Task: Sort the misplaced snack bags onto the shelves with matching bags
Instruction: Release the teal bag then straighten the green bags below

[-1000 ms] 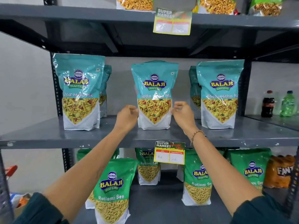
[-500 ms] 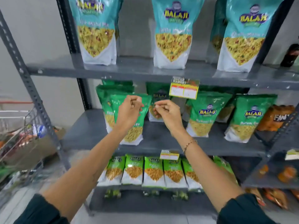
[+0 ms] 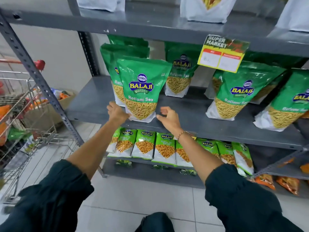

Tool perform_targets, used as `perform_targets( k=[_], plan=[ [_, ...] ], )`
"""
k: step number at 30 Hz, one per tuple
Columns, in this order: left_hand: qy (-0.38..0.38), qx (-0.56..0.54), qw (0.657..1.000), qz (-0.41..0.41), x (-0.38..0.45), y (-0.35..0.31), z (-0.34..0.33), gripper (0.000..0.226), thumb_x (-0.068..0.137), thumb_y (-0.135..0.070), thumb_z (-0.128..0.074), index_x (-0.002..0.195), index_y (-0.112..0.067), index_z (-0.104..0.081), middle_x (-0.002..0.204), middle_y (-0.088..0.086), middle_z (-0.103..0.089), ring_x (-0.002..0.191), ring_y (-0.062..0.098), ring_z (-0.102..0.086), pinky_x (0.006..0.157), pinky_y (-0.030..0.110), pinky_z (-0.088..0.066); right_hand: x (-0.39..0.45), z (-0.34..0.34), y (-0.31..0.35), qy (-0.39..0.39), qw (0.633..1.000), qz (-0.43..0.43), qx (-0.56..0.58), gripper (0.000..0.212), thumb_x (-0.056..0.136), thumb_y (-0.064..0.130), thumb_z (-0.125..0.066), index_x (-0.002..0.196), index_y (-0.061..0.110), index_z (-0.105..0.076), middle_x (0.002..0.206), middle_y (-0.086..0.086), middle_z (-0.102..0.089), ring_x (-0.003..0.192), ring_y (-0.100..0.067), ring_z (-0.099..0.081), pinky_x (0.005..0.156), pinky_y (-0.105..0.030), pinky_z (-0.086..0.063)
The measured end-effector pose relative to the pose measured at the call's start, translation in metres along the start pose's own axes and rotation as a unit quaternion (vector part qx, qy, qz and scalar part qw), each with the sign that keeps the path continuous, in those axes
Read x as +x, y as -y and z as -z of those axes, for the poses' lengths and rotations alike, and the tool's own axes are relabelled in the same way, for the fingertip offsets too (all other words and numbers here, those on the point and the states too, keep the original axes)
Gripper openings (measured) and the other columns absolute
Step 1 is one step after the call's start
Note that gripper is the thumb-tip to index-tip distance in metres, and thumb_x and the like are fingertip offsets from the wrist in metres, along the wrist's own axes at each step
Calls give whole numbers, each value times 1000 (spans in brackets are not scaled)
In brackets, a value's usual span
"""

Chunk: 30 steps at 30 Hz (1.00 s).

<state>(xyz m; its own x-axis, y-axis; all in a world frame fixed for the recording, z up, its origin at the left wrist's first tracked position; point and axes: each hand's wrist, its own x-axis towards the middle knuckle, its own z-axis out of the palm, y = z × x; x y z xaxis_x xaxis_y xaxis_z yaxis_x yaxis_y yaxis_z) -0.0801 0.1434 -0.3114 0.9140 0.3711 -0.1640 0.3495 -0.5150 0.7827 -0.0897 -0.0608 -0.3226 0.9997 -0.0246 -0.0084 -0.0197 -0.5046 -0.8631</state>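
A green Balaji Ratlami Sev bag stands upright at the front left of the grey middle shelf, with two like bags close behind it. My left hand is curled on its lower left corner, its fingertips hidden by the bag. My right hand hovers by the lower right corner with fingers spread, holding nothing. More Ratlami Sev bags stand further right on the same shelf.
A row of small green bags fills the shelf below. White bag bottoms show on the shelf above, where a price tag hangs. A wire shopping cart with mixed snacks stands left of the slanted upright. Orange bags lie low right.
The view dropped from the teal-bag shelf to the green-bag shelf. Both hands moved from the teal bag down to the base of the front Ratlami Sev bag; the right hand opened.
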Motion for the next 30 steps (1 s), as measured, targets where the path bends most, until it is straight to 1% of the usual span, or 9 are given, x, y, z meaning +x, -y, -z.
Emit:
perform_targets(
  k=[5, 10, 12, 15, 19, 21, 23, 26, 30],
  plan=[
    [105, 1, 992, -73, 28, 10, 5, 85, 71, -25, -78, 140, -8, -32, 145, 11, -43, 133, 31, -40, 109, 45, -35, 30, -16, 2, 63, 997, 23, -34, 83, 73, 28, -76, 140, 10, -32, 142, -12, -47, 129, -28, -44, 99, -36, -40],
    [77, 13, 992, -99, 33, 4, -7, 64, 69, -28, -79, 118, -3, -47, 106, 16, -61, 105, 35, -57, 86, 40, -44, 42, -21, -5, 39, 997, 31, 51, 55, 69, 13, -78, 119, 8, -55, 118, -14, -66, 107, -24, -61, 98, -39, -47],
    [52, 10, 993, -110, 27, -5, -17, 57, 65, -32, -81, 104, -3, -50, 85, 13, -58, 81, 28, -54, 71, 37, -43, 46, -12, -18, 37, 993, 15, 110, 49, 67, 5, -78, 112, 5, -58, 109, -17, -69, 98, -23, -64, 93, -47, -51],
    [72, -5, 989, -129, 21, -25, -40, 45, 63, -33, -81, 80, -10, -46, 65, 3, -44, 63, 19, -41, 61, 33, -37, 50, 20, -37, 27, 991, 14, 132, 44, 65, 2, -79, 104, 10, -60, 105, -12, -69, 98, -24, -65, 90, -41, -53],
    [100, -9, 984, -148, 18, -62, -76, 52, 63, -30, -82, 97, -1, -56, 72, 4, -53, 67, 19, -48, 58, 28, -39, 62, 66, -57, 0, 989, 4, 150, 42, 64, -5, -77, 101, 6, -61, 93, -4, -68, 84, -6, -66, 80, -28, -54],
    [106, -26, 983, -150, 22, -75, -93, 55, 61, -28, -84, 102, -3, -58, 89, 13, -67, 82, 27, -61, 69, 38, -51, 71, 81, -64, -17, 991, 1, 135, 43, 65, -6, -76, 105, 0, -61, 87, 3, -67, 75, 8, -62, 72, -15, -52],
    [105, -44, 983, -144, 26, -83, -105, 56, 59, -24, -85, 106, -5, -61, 106, 14, -70, 97, 29, -65, 83, 42, -53, 77, 90, -68, -29, 991, -4, 128, 45, 66, -5, -76, 107, 1, -60, 98, -6, -69, 82, 1, -64, 75, -15, -54],
    [110, -52, 983, -138, 30, -91, -117, 54, 61, -20, -84, 107, -2, -62, 110, 13, -70, 101, 27, -65, 75, 27, -46, 88, 98, -74, -31, 992, -4, 126, 44, 67, -5, -75, 107, 1, -60, 111, -16, -67, 94, -17, -64, 82, -22, -55],
    [114, -56, 983, -131, 32, -91, -126, 57, 61, -21, -84, 110, -3, -62, 113, 12, -70, 105, 24, -64, 74, 20, -42, 94, 101, -77, -20, 993, -6, 119, 43, 68, -7, -73, 108, -1, -60, 113, -19, -66, 96, -20, -63, 87, -32, -52]
  ],
)
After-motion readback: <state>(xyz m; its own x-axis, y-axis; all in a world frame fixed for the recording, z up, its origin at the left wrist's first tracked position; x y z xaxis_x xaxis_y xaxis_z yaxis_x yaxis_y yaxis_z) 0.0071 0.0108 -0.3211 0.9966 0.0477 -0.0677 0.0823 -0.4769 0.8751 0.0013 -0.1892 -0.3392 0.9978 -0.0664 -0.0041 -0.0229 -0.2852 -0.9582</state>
